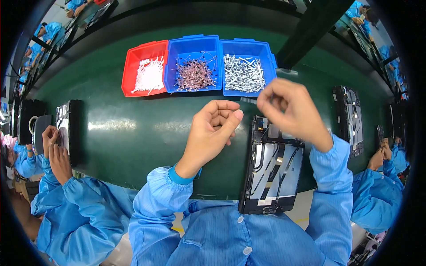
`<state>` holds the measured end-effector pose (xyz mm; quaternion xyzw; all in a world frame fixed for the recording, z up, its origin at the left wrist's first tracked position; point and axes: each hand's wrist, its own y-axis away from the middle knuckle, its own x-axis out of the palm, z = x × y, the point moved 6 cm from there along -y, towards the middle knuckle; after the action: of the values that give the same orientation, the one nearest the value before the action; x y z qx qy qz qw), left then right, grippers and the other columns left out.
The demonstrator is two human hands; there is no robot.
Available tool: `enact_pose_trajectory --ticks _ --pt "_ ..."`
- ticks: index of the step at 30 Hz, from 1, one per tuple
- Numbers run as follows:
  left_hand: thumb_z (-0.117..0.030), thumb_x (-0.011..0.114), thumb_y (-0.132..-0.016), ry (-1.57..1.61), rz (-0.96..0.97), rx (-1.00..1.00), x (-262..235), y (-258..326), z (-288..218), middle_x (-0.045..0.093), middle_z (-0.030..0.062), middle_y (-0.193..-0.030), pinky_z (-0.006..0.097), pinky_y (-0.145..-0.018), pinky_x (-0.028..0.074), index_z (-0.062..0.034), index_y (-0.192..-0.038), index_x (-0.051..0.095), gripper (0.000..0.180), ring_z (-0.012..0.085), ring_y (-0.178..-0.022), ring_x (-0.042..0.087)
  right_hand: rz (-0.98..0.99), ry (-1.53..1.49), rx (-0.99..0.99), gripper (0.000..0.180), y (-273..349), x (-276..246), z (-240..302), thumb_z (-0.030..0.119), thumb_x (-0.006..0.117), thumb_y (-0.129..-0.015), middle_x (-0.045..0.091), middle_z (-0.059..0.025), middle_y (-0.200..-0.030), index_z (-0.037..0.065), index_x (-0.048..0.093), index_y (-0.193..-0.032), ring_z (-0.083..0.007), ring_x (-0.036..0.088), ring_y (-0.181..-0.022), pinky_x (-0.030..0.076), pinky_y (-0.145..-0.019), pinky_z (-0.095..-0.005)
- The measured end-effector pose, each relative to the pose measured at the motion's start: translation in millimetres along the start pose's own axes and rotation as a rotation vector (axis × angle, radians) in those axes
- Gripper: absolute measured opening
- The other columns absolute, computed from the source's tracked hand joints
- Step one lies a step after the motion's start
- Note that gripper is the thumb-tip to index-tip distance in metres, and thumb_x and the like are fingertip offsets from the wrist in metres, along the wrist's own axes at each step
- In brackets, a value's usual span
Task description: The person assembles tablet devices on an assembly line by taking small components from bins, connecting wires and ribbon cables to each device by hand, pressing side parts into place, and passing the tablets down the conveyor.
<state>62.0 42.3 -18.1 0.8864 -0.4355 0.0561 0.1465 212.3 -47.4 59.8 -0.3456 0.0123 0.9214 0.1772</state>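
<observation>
My left hand [212,133] hovers over the green bench, fingers curled and thumb tip close to the index tip. Whatever may lie in that pinch is too small to make out. My right hand [290,106], blurred by motion, is closed with bent fingers above the upper end of an opened tablet-like device [270,170]. What it holds, if anything, cannot be seen. The device has a black frame, pale inner panels and black cables, and its lower end reaches past the bench's near edge. A small translucent strip [248,100] shows just left of my right fingers.
Ahead stand a red bin [128,82] of white pieces, a blue bin [193,44] of pinkish wires and a blue bin [245,45] of silvery strips. A dark post [306,37] rises behind. More opened devices [350,119] lie rightward; co-workers' hands [60,155] work leftward.
</observation>
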Motion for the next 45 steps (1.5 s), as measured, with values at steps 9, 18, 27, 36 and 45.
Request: enact_pose_trajectory --ticks 9,18,27,36,45 --pt "-0.019 0.067 -0.096 0.072 0.048 0.033 16.2 9.5 0.8 0.06 -0.0003 -0.068 0.018 -0.042 0.039 -0.0004 -0.1 0.061 0.019 0.0035 -0.054 0.052 0.039 -0.833 0.25 0.019 53.6 36.9 -21.9 0.008 0.07 -0.092 0.067 -0.0044 -0.09 -0.005 0.064 -0.102 -0.0012 0.058 -0.069 0.044 -0.056 -0.0159" --pt "-0.012 0.068 -0.095 -0.02 0.097 0.054 34.5 18.5 11.2 0.062 -0.0008 -0.072 0.017 -0.043 0.037 -0.0014 -0.099 0.063 0.012 0.0022 -0.056 0.052 -0.144 -0.918 0.196 0.013 59.6 37.5 -31.6 0.009 0.069 -0.093 0.067 -0.002 -0.083 -0.004 0.065 -0.097 -0.0007 0.059 -0.068 0.043 -0.056 -0.0164" --pt "-0.015 0.066 -0.096 -0.006 0.101 0.046 25.1 14.5 -0.7 0.063 0.0016 -0.076 0.018 -0.043 0.04 0.0009 -0.101 0.065 0.016 0.0032 -0.058 0.053 -0.028 -0.606 0.227 0.007 60.4 32.4 -28.2 0.006 0.072 -0.085 0.063 -0.0001 -0.074 0.001 0.068 -0.088 0.0005 0.048 -0.055 0.034 -0.047 -0.0209" --pt "-0.01 0.061 -0.094 -0.064 -0.262 0.129 -21.6 4.2 -34.5 0.048 -0.003 -0.055 0.022 -0.037 0.028 -0.0016 -0.092 0.066 0.01 0.0049 -0.04 0.036 -0.345 -0.021 -0.455 0.012 82.5 -1.8 11.6 -0.001 0.074 -0.078 0.061 -0.0047 -0.087 0.005 0.066 -0.085 -0.0093 0.057 -0.058 0.045 -0.05 -0.025" --pt "-0.012 0.065 -0.093 -1.34 -0.774 0.882 -85.9 5.2 -87.9 0.064 0.0167 -0.074 0.035 -0.056 0.046 0.0021 -0.091 0.07 0.015 0.0259 -0.058 0.058 -0.456 -0.735 0.321 0.005 145.2 -20.8 -82.3 -0.001 0.066 -0.09 0.062 0.0015 -0.073 -0.001 0.061 -0.091 -0.0012 0.057 -0.065 0.042 -0.056 -0.0159"
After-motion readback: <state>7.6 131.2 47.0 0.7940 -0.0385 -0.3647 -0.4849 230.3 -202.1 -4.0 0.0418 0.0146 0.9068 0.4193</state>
